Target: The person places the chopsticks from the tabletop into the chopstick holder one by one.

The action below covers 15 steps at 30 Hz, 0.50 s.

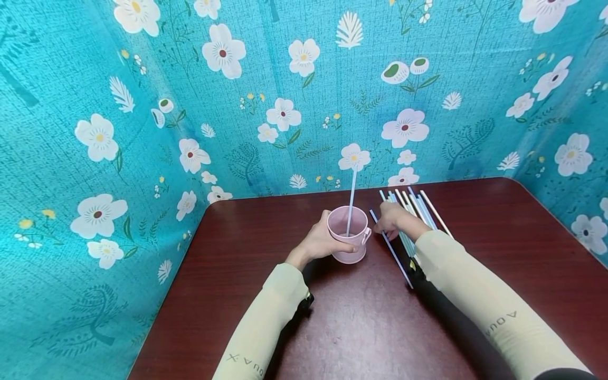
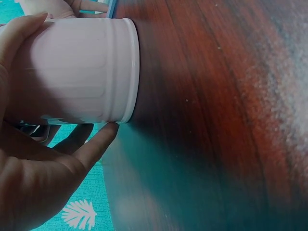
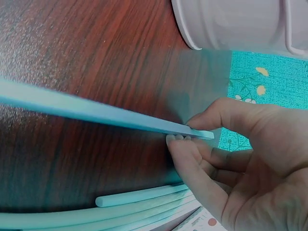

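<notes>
My left hand (image 1: 318, 240) grips a small pink bucket (image 1: 349, 257) from its left side, thumb in front, as the bucket stands upright on the table. A thin pale-blue stick (image 1: 352, 200) leans inside it and sticks up well above the rim. To the right of the bucket, my right hand (image 1: 395, 217) pinches a long blue stick (image 1: 398, 261) between thumb and fingertips, near its far end, as the right wrist view shows. In that view the pinched stick (image 3: 96, 111) runs off to the left, apart from the bucket (image 3: 236, 24).
Several more long sticks (image 1: 435, 211), white, blue and greenish, lie side by side on the table right of and under my right hand. The dark red-brown table (image 1: 247, 237) ends at a turquoise floral cloth (image 1: 285, 153) hanging behind and at both sides.
</notes>
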Available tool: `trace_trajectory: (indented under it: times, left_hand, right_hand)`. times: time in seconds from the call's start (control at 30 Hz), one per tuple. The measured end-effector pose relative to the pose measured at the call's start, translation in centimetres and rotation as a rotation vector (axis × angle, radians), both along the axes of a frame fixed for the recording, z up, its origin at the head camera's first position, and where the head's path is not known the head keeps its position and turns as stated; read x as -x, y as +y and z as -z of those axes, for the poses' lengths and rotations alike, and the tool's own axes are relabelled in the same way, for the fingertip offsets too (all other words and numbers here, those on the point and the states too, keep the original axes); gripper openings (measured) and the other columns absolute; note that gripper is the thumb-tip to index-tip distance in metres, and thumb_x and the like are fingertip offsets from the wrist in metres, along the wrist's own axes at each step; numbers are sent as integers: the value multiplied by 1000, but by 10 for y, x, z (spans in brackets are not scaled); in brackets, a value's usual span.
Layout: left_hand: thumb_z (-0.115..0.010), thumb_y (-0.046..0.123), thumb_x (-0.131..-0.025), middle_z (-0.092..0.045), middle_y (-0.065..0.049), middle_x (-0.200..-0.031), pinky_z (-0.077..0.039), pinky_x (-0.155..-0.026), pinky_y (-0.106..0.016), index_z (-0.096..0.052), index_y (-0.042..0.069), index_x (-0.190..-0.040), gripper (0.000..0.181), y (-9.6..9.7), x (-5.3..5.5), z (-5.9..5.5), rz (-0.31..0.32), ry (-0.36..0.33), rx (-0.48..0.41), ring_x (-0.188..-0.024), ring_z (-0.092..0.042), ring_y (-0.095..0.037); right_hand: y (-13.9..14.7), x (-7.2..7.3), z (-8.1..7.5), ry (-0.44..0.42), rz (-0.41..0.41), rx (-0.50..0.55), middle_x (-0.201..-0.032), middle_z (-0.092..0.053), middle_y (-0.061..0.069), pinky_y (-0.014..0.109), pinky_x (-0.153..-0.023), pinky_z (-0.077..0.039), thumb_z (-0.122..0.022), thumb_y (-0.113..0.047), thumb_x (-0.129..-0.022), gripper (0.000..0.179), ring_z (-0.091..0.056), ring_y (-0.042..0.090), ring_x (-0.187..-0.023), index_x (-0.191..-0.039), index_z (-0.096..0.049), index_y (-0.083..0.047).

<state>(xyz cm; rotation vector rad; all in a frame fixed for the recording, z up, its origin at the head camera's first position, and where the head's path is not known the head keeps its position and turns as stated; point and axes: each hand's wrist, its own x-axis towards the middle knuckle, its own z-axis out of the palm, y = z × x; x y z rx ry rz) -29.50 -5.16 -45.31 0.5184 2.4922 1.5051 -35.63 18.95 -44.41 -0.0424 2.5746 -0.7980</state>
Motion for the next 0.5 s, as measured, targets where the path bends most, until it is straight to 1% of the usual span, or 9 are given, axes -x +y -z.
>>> trace_trajectory:
  times: [0.07,0.13,0.3,0.4,0.43,0.5]
  left_hand:
    - [-98,23,-64,-64,-8,-127,-51,-96,-36,-42,14,-135,91,0,0,0,0,0,1,-115,-62,-25]
    - [-99,24,-64,-64,-7,-127,-50,-96,-36,-42,15,-135,92,0,0,1,1,-1,-1,-115,-61,-24]
    - [-99,23,-64,-64,-7,-127,-51,-96,-37,-42,14,-136,92,0,0,1,3,6,-8,-115,-62,-24]
    - [-99,24,-64,-64,-8,-127,-51,-96,-36,-42,14,-135,92,0,1,1,0,11,-4,-115,-62,-25]
    - [-99,24,-63,-64,-9,-127,-50,-96,-36,-42,14,-135,92,0,1,1,0,11,-5,-115,-62,-26]
    - [-99,24,-63,-65,-8,-127,-50,-96,-36,-42,15,-135,92,0,1,2,-3,10,-2,-115,-62,-26]
  right_hand:
    - [1,-1,0,-3,-10,2,-78,-63,18,36,-60,-61,-70,-3,-84,20,-70,25,-59,-92,-57,10]
    - [2,-1,0,1,-10,3,-77,-62,16,36,-60,-61,-71,-5,-84,24,-70,25,-60,-95,-56,10]
    - [8,-1,-1,2,1,56,-84,-62,18,37,-62,-62,-69,-5,-87,45,-69,25,-66,-119,-46,18]
    - [12,-1,-2,-7,-8,109,-85,-67,19,37,-64,-62,-65,0,-87,44,-71,24,-67,-122,-46,21]
    - [13,-1,-3,-5,-14,123,-84,-69,19,37,-65,-62,-64,2,-87,42,-71,23,-66,-120,-48,21]
    - [15,-1,-4,13,-27,151,-80,-71,19,36,-64,-62,-62,5,-84,32,-72,23,-64,-112,-55,20]
